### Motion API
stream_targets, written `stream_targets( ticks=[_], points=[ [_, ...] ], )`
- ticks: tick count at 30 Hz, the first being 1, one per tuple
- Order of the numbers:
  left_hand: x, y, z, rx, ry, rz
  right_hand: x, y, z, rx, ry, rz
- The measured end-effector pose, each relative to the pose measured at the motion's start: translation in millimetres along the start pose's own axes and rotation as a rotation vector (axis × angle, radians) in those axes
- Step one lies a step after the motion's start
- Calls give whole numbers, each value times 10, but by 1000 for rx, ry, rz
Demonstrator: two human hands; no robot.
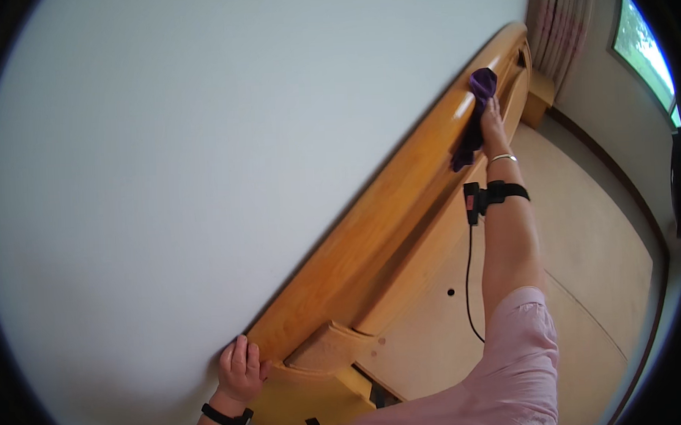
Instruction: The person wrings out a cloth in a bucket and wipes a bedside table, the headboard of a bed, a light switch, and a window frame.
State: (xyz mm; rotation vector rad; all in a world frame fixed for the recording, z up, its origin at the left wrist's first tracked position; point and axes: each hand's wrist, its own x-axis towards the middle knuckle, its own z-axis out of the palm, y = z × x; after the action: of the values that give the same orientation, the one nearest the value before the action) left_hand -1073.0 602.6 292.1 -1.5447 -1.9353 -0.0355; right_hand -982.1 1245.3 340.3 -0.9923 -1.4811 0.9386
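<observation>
A long varnished wooden headboard (342,252) runs slantwise along a pale wall. Toward its far end, my right hand (493,127) presses a dark purple cloth (483,84) against the headboard's rounded face. Part of the cloth hangs down past the palm toward the ledge below. My left hand (240,369) rests on the near end of the headboard, fingers over the top edge by the wall; no object shows in it. Both arms wear black straps, and a cable hangs from the device (472,204) on the right forearm.
Bare bed boards (581,247) with a round hole spread out to the right below the headboard. A yellowish wooden cabinet (320,393) stands at the near end, another wooden box (538,98) at the far end. Beyond are a gathered curtain (560,26) and a window (644,51).
</observation>
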Motion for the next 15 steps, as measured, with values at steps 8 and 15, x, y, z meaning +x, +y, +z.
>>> stream_targets(
  ticks=[8,15],
  points=[
    [342,-52,-128,-68,9,25,-1670,350,240,30,199,-542],
    [333,-63,-119,-89,-5,4,-4650,-128,456,78,-88,-263]
  ],
)
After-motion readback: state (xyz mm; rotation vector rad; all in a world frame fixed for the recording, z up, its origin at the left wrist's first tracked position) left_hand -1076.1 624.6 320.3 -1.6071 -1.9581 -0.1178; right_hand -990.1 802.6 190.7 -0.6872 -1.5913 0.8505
